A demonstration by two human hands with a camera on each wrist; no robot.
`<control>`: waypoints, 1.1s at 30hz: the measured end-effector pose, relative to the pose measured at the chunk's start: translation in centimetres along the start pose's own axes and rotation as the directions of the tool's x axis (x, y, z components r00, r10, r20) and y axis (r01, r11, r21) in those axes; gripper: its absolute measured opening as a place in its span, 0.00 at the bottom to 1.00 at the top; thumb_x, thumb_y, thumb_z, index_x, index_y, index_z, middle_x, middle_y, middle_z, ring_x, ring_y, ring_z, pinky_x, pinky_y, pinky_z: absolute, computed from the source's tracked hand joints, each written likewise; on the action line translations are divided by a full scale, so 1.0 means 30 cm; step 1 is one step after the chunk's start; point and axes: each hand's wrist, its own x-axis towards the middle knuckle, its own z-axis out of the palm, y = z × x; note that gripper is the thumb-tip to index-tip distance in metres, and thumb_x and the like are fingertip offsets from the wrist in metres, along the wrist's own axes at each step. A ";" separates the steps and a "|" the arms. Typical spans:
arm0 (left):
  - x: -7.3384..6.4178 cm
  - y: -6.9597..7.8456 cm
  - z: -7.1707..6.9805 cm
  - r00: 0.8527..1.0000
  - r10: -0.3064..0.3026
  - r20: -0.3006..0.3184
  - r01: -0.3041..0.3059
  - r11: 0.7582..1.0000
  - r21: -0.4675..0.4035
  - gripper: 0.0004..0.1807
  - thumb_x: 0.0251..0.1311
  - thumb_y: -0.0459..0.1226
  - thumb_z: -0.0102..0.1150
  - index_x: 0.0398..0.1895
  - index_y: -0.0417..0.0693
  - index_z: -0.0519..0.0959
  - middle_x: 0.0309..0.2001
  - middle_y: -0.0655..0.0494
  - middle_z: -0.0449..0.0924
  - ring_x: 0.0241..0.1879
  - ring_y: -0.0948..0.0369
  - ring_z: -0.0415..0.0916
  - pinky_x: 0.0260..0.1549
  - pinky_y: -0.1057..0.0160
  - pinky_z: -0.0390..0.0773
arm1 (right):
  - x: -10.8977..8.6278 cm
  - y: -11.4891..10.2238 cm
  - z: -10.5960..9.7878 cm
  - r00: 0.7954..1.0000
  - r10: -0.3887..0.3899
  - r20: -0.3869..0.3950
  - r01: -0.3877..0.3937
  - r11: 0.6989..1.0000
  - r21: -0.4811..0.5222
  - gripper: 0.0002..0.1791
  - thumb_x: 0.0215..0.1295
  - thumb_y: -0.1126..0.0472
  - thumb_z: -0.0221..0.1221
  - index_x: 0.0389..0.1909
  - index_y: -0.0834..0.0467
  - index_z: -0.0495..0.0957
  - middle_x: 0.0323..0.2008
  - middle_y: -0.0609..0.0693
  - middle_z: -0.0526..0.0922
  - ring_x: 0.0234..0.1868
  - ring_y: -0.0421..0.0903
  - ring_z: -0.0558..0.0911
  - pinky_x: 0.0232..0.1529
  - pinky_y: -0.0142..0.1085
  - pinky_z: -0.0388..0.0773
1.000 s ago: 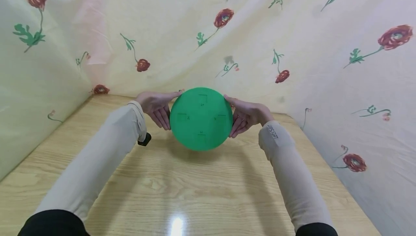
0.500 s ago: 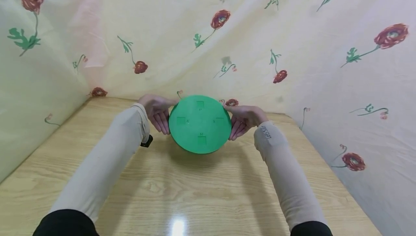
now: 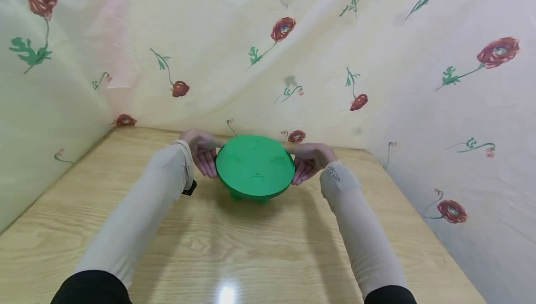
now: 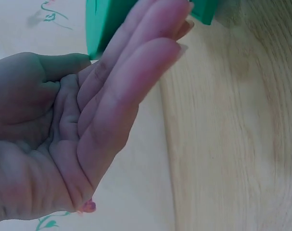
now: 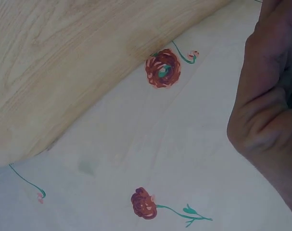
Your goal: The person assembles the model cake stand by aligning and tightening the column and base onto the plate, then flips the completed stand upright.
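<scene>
A green round plastic stool (image 3: 255,166) with a smooth disc top is held at the far middle of the table, faint square marks on its top. Short legs (image 3: 236,196) show beneath its near edge. My left hand (image 3: 204,151) grips its left rim, thumb at the top edge and fingers along the side. On the opposite rim my right hand (image 3: 311,157) holds it the same way. In the left wrist view, the fingers of my left hand (image 4: 102,106) extend beside the green side (image 4: 105,24). The right wrist view shows mostly the edge of my right hand (image 5: 271,96).
The wood-grain table (image 3: 201,253) spreads below, with shadows of the arms on it. A cloth with red flowers (image 3: 326,38) hangs closely behind and along both sides. A dark band with a small black block (image 3: 190,188) is at the left wrist.
The stool has come down toward the table and its top has tilted from facing me to nearly level, so its legs now show. Both hands moved down with it, still gripping the rim.
</scene>
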 end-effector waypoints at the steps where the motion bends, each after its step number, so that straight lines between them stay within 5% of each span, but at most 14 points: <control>1: 0.002 -0.001 0.002 1.000 -0.007 -0.003 0.007 1.000 -0.007 0.39 0.82 0.55 0.38 0.42 0.25 0.84 0.27 0.42 0.87 0.26 0.56 0.87 0.32 0.62 0.87 | 0.004 0.005 0.002 1.000 0.000 0.002 0.000 1.000 0.004 0.44 0.81 0.34 0.42 0.33 0.71 0.86 0.27 0.62 0.88 0.24 0.48 0.89 0.32 0.36 0.87; 24: 0.024 -0.018 0.017 0.995 0.001 -0.100 -0.004 1.000 -0.026 0.36 0.82 0.54 0.37 0.40 0.28 0.83 0.25 0.45 0.86 0.23 0.58 0.86 0.30 0.63 0.87 | 0.013 0.037 -0.005 1.000 0.005 -0.008 -0.005 0.998 0.059 0.39 0.83 0.38 0.42 0.37 0.69 0.84 0.28 0.60 0.88 0.25 0.47 0.89 0.33 0.36 0.86; 30: 0.028 -0.074 0.044 0.985 0.075 -0.154 -0.083 0.996 -0.046 0.48 0.77 0.66 0.28 0.39 0.29 0.82 0.26 0.45 0.85 0.26 0.56 0.85 0.36 0.57 0.87 | 0.016 0.097 0.000 0.999 -0.048 -0.003 0.048 0.994 0.096 0.43 0.81 0.33 0.39 0.33 0.68 0.83 0.26 0.58 0.88 0.25 0.46 0.88 0.31 0.35 0.85; 33: 0.028 -0.124 0.054 0.975 0.155 -0.159 -0.160 0.987 -0.024 0.55 0.74 0.70 0.22 0.46 0.24 0.80 0.30 0.43 0.86 0.29 0.54 0.86 0.41 0.53 0.87 | 0.028 0.150 0.007 0.992 -0.123 0.008 0.121 0.985 0.125 0.46 0.82 0.33 0.32 0.35 0.69 0.83 0.27 0.56 0.87 0.26 0.46 0.87 0.35 0.37 0.86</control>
